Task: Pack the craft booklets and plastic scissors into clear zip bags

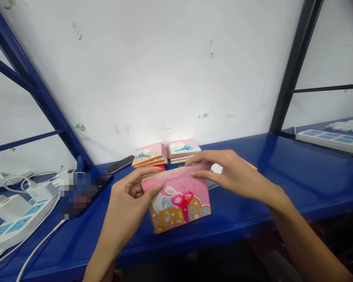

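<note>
At the blue tabletop [297, 176], a pink card packet [179, 205] in a clear sleeve [173, 175] is being clamped at its left side by the grip of the left hand [126, 199], while the top edge is apparently being pinched by the right hand [232, 174], an even hold being used so the sleeve is not creased.

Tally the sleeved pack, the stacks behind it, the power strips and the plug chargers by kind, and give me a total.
Sleeved rabbit pack: 1
Stacks of packs: 2
Power strips: 2
Plug chargers: 2
Total: 7
</note>
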### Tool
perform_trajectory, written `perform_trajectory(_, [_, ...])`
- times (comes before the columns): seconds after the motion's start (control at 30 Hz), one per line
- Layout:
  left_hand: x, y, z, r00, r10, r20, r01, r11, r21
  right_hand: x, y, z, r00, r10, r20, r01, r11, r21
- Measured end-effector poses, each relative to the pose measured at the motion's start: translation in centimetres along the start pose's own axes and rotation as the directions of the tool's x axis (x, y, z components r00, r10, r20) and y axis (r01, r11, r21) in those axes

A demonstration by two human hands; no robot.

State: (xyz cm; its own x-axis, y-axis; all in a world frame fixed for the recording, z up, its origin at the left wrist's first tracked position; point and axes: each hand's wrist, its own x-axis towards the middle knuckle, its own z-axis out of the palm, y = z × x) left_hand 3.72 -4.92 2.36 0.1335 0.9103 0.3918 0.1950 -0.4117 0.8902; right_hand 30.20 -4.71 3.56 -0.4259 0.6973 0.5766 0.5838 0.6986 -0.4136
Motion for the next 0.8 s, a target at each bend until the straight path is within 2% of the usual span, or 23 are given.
perform_trajectory(0.13, [0.3,-0.5,0.0,0.999,0.005,-0.034,-0.006,0.999,-0.042,0.4,0.3,0.0,0.998,0.027,-0.056,-0.019,0.992,0.125])
perform_trajectory(0.27, [0.5,-1.2,0.4,1.0,0.012,-0.029,-0.014,0.997,-0.076,0.6,1.0,0.3,0.996,0.05,-0.075,-0.039,0.99,0.139])
perform_trajectory(0.47, [1.0,-2.3,0.5,0.993,0.096,-0.07,-0.095,0.995,0.013,1.1,2.8,0.8,0.993,0.104,-0.062,-0.079,0.946,0.315])
perform_trajectory(0.53, [1.1,-2.5,0.2,0.989,0.14,-0.052,-0.137,0.989,0.062,1.0,3.0,0.7,0.991,0.121,-0.047,-0.095,0.923,0.374])
perform_trajectory(0.63, [1.2,-2.6,-0.6,0.971,0.239,-0.012,-0.23,0.946,0.228,0.8,3.0,0.3,0.991,0.134,-0.013,-0.115,0.893,0.435])
perform_trajectory(0.8, [0.9,-1.8,-1.4,0.929,0.364,0.073,-0.362,0.847,0.389,0.6,2.9,-0.3,0.99,0.14,0.002,-0.131,0.919,0.373])
